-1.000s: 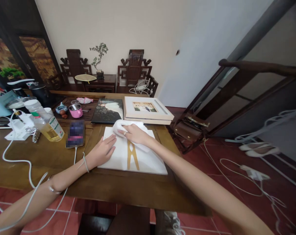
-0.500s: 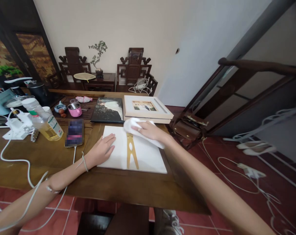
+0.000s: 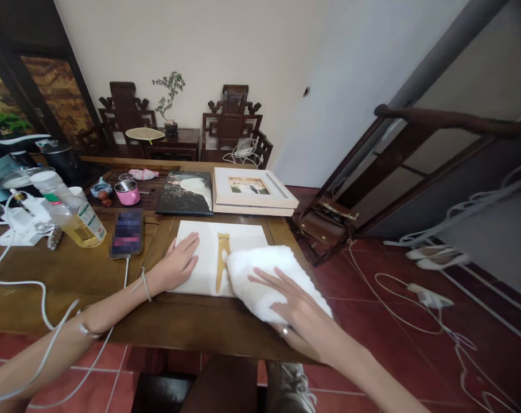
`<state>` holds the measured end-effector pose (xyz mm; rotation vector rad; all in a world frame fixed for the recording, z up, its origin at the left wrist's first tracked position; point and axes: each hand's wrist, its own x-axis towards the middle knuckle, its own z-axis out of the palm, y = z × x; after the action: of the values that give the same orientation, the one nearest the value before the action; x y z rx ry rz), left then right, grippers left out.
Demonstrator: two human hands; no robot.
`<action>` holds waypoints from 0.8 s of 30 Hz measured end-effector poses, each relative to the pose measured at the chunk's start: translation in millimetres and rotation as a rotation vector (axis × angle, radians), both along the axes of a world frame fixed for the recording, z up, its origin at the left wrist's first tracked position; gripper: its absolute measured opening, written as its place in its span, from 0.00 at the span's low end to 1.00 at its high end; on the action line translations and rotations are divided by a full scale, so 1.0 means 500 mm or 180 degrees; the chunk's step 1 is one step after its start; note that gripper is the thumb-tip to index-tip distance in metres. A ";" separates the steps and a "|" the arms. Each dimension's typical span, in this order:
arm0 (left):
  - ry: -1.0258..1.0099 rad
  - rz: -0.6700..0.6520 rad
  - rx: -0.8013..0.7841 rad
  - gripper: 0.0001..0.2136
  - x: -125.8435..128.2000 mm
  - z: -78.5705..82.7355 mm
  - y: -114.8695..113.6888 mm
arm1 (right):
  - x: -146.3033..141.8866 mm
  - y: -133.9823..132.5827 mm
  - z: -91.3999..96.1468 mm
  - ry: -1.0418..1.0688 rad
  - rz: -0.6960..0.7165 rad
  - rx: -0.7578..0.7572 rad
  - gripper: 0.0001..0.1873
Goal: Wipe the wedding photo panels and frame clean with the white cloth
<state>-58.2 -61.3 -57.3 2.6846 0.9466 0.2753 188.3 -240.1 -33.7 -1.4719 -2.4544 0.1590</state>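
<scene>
As right hand (image 3: 301,312) presses towel (image 3: 258,272), wooden table (image 3: 71,278), red-tiled floor (image 3: 372,287), carved chairs (image 3: 232,123)

Carved chairs (image 3: 231,117), red tile floor (image 3: 364,298)

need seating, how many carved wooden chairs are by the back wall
2. The left chair stands left of the side table with the plant; the right chair stands right of it. None seems hidden.

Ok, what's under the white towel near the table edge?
The white towel lies over the right near corner of the white board, beside its gold figure. The right hand presses flat on top. That corner itself is hidden.
</scene>
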 end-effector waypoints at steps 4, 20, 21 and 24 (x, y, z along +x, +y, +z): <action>0.0001 -0.0040 0.0011 0.23 -0.001 0.000 0.001 | 0.025 0.081 -0.002 0.0158 -0.0161 0.0037 0.09; 0.0034 -0.0016 -0.0030 0.24 -0.003 -0.002 0.002 | 0.000 0.050 0.020 -0.0017 -0.0393 -0.0237 0.11; 0.0034 -0.0008 -0.0030 0.24 -0.003 -0.002 0.002 | -0.005 0.019 0.025 -0.0013 -0.0346 -0.0314 0.10; 0.0047 -0.0010 -0.0038 0.24 -0.002 -0.002 0.003 | -0.010 -0.035 0.033 0.0040 -0.0277 -0.0423 0.08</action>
<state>-59.1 -60.0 -58.1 2.6806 0.9451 0.2485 183.5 -257.4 -17.1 -1.6236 -2.4055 0.3183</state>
